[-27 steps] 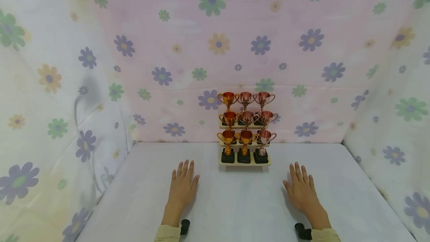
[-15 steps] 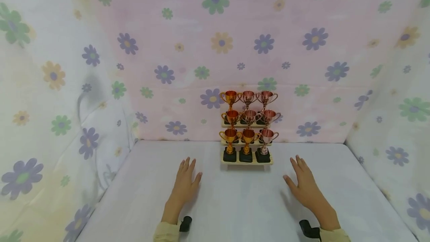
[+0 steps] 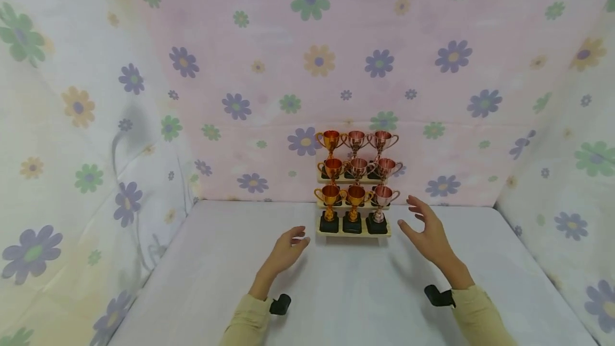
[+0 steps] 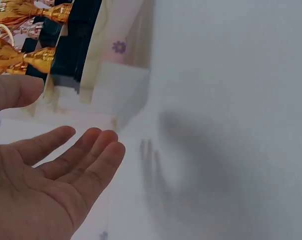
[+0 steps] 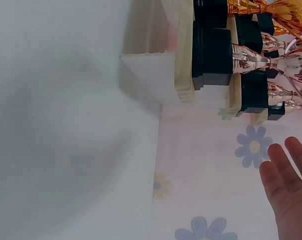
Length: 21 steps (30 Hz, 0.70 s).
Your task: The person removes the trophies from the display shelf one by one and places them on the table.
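Small two-handled trophy cups stand upright in rows of three on a stepped wooden rack (image 3: 353,235). In the front row are two gold trophies, among them the left gold trophy (image 3: 330,196), and a rose-gold trophy (image 3: 383,196) at the right end. Every cup has a black square base. My left hand (image 3: 284,252) is held above the table, left of and in front of the rack, its fingers loosely bent and holding nothing. My right hand (image 3: 430,236) hovers just right of the rose-gold trophy, thumb and fingers spread apart and touching nothing.
The rack stands on a white-covered table (image 3: 230,271), near its back edge. Flower-print cloth (image 3: 269,31) hangs behind and on both sides. A black wrist device (image 3: 281,304) sits at the left cuff, and another (image 3: 438,296) at the right.
Both hands have lifted and moved toward the rack, the left one to the right, the right one forward. Their fingers have gone from straight to slightly bent. The trophies stay in place.
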Tool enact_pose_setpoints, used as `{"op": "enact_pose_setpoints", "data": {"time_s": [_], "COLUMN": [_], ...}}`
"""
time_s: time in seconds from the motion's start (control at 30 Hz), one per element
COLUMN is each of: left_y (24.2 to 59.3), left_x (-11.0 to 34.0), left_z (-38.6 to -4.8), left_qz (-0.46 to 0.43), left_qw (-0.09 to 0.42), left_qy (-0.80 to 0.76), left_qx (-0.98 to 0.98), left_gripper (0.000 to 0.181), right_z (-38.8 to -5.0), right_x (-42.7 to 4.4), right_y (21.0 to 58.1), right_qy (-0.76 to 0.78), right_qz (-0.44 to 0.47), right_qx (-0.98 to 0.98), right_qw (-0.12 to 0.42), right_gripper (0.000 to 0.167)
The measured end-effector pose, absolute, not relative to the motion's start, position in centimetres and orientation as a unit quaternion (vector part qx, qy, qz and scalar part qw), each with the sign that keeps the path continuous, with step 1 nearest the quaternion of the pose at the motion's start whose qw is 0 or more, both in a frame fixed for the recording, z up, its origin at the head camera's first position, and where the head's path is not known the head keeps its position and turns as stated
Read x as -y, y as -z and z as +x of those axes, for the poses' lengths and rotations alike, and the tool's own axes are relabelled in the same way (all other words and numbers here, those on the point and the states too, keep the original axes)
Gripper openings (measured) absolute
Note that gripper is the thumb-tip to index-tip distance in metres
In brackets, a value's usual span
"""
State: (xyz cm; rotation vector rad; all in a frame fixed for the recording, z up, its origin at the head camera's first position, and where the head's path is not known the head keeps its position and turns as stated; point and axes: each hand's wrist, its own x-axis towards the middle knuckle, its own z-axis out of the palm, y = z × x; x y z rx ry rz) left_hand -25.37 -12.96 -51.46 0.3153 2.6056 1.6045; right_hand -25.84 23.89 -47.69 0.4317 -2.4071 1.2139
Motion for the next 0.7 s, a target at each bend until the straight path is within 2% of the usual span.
{"op": "enact_pose_setpoints", "data": {"time_s": [0.17,0.33,0.5,0.7], "left_y": [52.2,53.1,53.8,54.2], "left_x": [11.6,10.8,10.1,9.3], "left_z": [-26.5,-27.2,-27.6,-28.0], "left_qz": [0.042,-0.034,-0.079,-0.079], "left_qw": [0.087,0.109,0.121,0.108], "left_qy": [-0.615,-0.704,-0.783,-0.823], "left_qx": [-0.783,-0.701,-0.606,-0.552], "left_gripper": [0.049,0.045,0.041,0.043], "right_z": [-27.8,-29.2,-30.1,-30.6], "right_x": [-23.4,-22.8,-22.3,-21.7], "right_y": [47.2,46.4,46.2,46.2], "right_qy": [-0.484,-0.54,-0.572,-0.603], "right_qz": [0.139,0.137,0.143,0.154], "right_qx": [0.85,0.823,0.801,0.774], "right_qw": [0.153,0.112,0.103,0.117], "right_gripper": [0.062,0.059,0.057,0.056]}}
